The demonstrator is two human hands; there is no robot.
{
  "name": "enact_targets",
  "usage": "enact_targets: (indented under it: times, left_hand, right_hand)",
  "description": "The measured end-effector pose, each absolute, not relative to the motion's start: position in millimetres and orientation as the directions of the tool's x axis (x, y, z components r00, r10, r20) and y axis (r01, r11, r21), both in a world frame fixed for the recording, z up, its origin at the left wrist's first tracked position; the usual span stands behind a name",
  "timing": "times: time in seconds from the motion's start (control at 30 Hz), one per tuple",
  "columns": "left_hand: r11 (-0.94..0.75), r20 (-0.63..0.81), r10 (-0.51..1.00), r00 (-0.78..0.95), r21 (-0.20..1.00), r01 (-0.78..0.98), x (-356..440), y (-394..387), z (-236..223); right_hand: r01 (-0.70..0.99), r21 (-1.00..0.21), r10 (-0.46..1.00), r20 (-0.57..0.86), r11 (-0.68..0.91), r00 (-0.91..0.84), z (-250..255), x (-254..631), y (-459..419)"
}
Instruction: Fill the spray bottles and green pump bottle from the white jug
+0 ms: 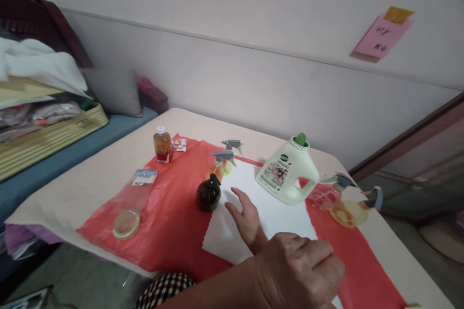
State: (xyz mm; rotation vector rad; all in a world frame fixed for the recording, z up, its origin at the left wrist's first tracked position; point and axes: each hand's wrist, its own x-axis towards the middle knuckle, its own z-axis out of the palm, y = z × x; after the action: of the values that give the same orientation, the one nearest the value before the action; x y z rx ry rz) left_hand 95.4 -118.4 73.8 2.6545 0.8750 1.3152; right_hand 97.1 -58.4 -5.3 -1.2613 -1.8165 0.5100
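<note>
My right hand [247,217] reaches over a white sheet [226,231] with its thumb and fingers apart, and holds nothing. Just left of its fingertips stands a dark round pump bottle [209,195]. My left hand [302,268] crosses in front of my right wrist, its fingers curled closed. It hides most of my right forearm, and what lies inside its fingers cannot be seen. Beyond the hands, a pale green detergent jug [286,174] with a green cap rests on the sheet. An orange spray bottle [218,166] with a grey trigger stands behind the pump bottle.
Red plastic [174,203] covers part of the table [90,183]. On the left are an amber bottle [162,145], a clear plastic packet [134,193] and a round lid [126,224]. At right lie a pink spray bottle [326,196] and a yellow one [348,214]. A wall [217,67] stands behind.
</note>
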Motion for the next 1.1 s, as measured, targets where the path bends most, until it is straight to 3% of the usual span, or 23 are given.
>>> enact_targets:
  times: [0.13, 0.23, 0.43, 0.53, 0.7, 0.83, 0.97, 1.03, 1.1]
  left_hand:
    - [-0.875, 0.788, 0.416, 0.455, 0.209, 0.436, 82, -117, 86]
    - [-0.861, 0.770, 0.451, 0.451, 0.242, 0.448, 76, -117, 89]
    - [-0.882, 0.758, 0.441, 0.481, 0.266, 0.389, 73, -120, 96]
    - [-0.872, 0.732, 0.466, 0.498, 0.285, 0.398, 77, -119, 94]
    - [-0.667, 0.680, 0.655, 0.331, 0.314, 0.676, 90, -104, 66]
    - [-0.565, 0.579, 0.759, 0.297, 0.359, 0.743, 96, -84, 41]
    - [-0.530, 0.522, 0.822, 0.227, 0.557, 0.639, 99, -73, 45]
    - [-0.408, 0.346, 0.913, 0.216, 0.780, 0.474, 99, -74, 55]
    - [-0.139, 0.075, 0.944, 0.321, 0.973, 0.182, 97, -77, 65]
  right_hand:
    - [0.211, -0.940, 0.963, 0.253, 0.268, -0.095, -10, 28, -33]
    - [0.088, -0.986, 0.990, 0.139, 0.142, -0.039, -10, 10, -29]
    - [-0.040, -0.999, 1.000, 0.020, 0.020, -0.011, 8, 83, -45]
    - [-0.065, -0.998, 0.987, 0.006, 0.016, 0.161, 16, 144, -46]
    - [-0.171, -0.980, 0.925, 0.031, 0.104, 0.379, 32, 212, -48]
    - [-0.325, -0.938, 0.956, 0.024, 0.124, 0.293, 41, 225, -58]
    - [-0.442, -0.892, 0.984, 0.022, 0.098, 0.174, 51, 231, -63]
    - [-0.485, -0.870, 0.992, 0.025, 0.084, 0.127, 58, 240, -65]
    - [-0.538, -0.842, 1.000, 0.017, 0.024, 0.018, 66, 251, -67]
